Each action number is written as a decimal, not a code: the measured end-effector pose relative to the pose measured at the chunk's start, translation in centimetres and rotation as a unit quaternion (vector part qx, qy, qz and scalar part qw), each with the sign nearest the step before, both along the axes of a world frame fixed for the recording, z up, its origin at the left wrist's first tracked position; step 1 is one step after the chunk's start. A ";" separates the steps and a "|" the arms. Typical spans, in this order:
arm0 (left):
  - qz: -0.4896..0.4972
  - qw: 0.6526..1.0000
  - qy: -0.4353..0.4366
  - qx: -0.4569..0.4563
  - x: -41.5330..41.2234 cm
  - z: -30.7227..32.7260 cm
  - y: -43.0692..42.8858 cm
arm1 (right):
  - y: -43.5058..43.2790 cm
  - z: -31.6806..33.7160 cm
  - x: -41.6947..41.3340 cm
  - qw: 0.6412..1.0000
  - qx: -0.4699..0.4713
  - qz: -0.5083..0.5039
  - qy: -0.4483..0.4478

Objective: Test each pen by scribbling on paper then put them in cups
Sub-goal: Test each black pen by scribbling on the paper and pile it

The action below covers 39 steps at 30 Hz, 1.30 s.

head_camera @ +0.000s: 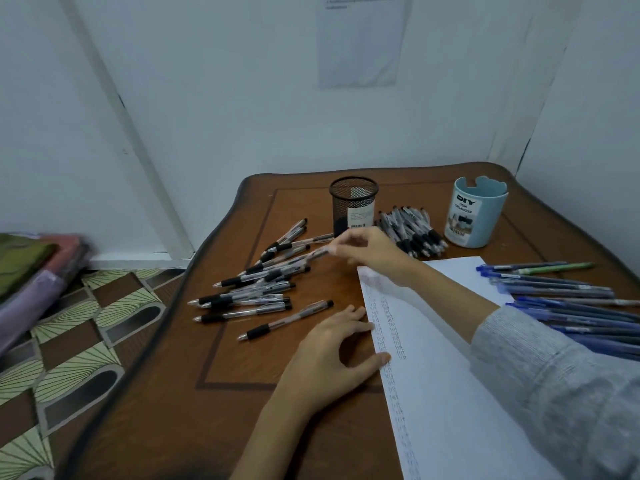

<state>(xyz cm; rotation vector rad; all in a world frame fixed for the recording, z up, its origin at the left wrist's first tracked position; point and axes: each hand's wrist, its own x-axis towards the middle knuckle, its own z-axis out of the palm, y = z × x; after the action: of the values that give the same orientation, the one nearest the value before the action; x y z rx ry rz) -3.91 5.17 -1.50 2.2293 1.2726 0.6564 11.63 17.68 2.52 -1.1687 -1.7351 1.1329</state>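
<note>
The right hand (367,251) stretched across the scribbled paper (450,341), fingertips pinching a clear black-grip pen (317,252) above the scattered pile (256,289), likely for testing; the left hand (329,351), fingers spread, steadied the sheet's edge; the mesh cup (353,206) and blue organizer cup (476,213) stood beyond

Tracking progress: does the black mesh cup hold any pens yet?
Apparently empty: nothing rises above the mesh cup rim; only its label shows through.

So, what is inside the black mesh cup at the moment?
No pen sticks out above the rim of the black mesh cup. Its lower part is dark and partly covered by a white label, so anything lying at the bottom cannot be seen.
</note>
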 end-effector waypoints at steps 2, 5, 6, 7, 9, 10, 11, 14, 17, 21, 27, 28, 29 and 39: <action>0.001 1.000 0.000 0.001 0.0 0.0 0.0 | -0.6 1.0 0.8 0.989 -0.047 -0.041 0.137; 0.003 1.000 -0.007 -0.004 0.1 0.2 -0.1 | -1.9 2.7 1.8 0.947 -0.061 -0.105 0.299; 0.003 1.000 -0.009 -0.007 0.1 0.2 -0.1 | -2.3 3.3 2.2 0.934 -0.051 -0.141 0.324; 0.003 1.000 -0.011 -0.009 0.1 0.2 -0.1 | -2.7 3.8 2.6 0.924 -0.038 -0.177 0.337; 0.004 1.000 -0.012 -0.010 0.1 0.3 -0.1 | -3.3 4.5 3.5 0.910 -0.023 -0.225 0.347; 0.005 1.000 -0.010 -0.012 0.1 0.3 -0.2 | -3.6 4.8 3.9 0.905 -0.029 -0.236 0.354; 0.006 1.000 -0.009 -0.014 0.1 0.4 -0.2 | -4.1 5.1 4.2 0.898 -0.044 -0.243 0.364; 0.007 1.000 -0.013 -0.018 0.1 0.5 -0.3 | -5.8 5.9 4.8 0.878 -0.100 -0.239 0.402; 0.010 1.000 -0.020 -0.019 0.1 0.6 -0.4 | -7.3 6.2 5.2 0.859 -0.131 -0.201 0.451; 0.012 1.000 -0.020 -0.014 0.2 0.4 -0.4 | -9.0 6.0 6.0 0.859 -0.128 -0.156 0.470; 0.010 1.000 -0.009 -0.012 0.2 0.4 -0.5 | -11.5 4.3 7.1 0.880 -0.178 -0.182 0.402; 0.007 1.000 -0.004 -0.012 0.2 0.4 -0.5 | -11.8 3.8 7.4 0.886 -0.201 -0.185 0.375; 0.005 1.000 0.004 -0.011 0.2 0.4 -0.6 | -12.2 3.3 7.6 0.891 -0.226 -0.194 0.342; -0.010 1.000 0.014 -0.002 0.2 0.4 -0.6 | -14.5 -0.3 4.4 0.920 -0.173 -0.260 0.235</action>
<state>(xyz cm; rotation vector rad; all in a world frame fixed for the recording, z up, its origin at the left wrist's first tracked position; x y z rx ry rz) -3.71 4.57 -1.07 2.2530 1.2620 0.6168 15.98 3.14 2.23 -1.3236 -0.8103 1.2709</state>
